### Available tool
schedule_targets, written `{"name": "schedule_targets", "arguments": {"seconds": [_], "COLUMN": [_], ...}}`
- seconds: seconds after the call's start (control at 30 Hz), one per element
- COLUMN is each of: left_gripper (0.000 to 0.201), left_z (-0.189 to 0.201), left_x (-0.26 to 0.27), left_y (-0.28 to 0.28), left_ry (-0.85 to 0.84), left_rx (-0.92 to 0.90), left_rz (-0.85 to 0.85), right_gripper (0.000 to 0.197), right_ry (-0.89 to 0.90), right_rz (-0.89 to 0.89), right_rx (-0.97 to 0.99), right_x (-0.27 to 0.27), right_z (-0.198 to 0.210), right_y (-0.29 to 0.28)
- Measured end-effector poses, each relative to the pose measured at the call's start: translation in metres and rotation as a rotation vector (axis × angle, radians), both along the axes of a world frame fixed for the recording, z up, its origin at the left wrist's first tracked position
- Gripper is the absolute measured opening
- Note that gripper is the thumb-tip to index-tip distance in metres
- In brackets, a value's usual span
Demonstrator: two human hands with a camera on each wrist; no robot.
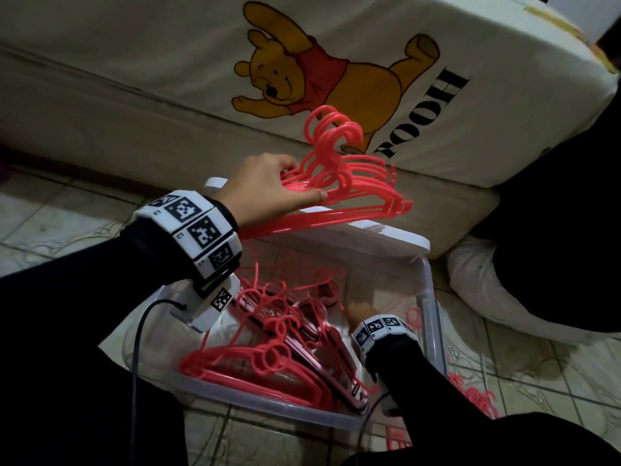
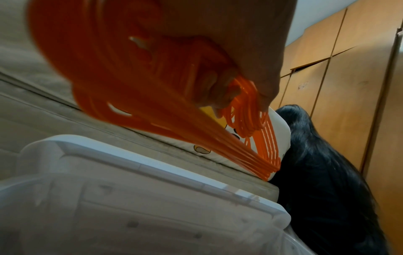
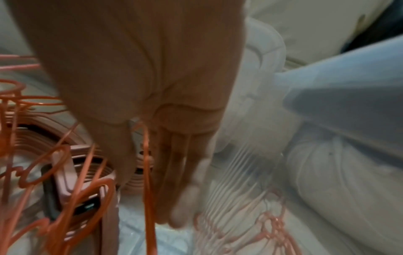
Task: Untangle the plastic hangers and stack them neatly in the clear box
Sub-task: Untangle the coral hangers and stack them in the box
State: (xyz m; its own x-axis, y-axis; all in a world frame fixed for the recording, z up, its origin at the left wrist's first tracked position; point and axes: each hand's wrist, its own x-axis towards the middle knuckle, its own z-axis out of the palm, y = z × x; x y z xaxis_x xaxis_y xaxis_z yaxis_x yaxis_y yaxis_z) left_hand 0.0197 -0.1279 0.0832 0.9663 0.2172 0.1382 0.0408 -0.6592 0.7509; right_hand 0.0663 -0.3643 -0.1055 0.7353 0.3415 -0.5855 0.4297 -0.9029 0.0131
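Above the clear box [image 1: 426,297], left hand [image 1: 265,186] fingers curl round a bunch of pink hangers [image 1: 349,183], while right hand [image 3: 139,96] fingers reach straight down inside the box beside more hangers [image 1: 268,344] lying there

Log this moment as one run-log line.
left hand: grips hanger bundle above clear box | right hand: open, inside box
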Motion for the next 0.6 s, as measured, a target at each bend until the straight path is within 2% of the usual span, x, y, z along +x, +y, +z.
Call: {"name": "schedule_targets", "arguments": {"seconds": [0.23, 0.47, 0.6], "left_gripper": [0.045, 0.036, 0.035], "left_z": [0.004, 0.012, 0.015], "left_x": [0.002, 0.003, 0.003], "left_y": [0.004, 0.008, 0.013], "left_ry": [-0.064, -0.16, -0.176], "left_rx": [-0.015, -0.116, -0.143], "left_rz": [0.038, 0.099, 0.116], "right_gripper": [0.023, 0.018, 0.024], "right_ry": [-0.055, -0.075, -0.089], "right_rz": [-0.007, -0.06, -0.075], "right_rx": [0.057, 0.074, 0.1], "right_x": [0.01, 0.019, 0.019], "right_z": [0.03, 0.082, 0.108], "right_y": [0.001, -0.001, -0.003]}}
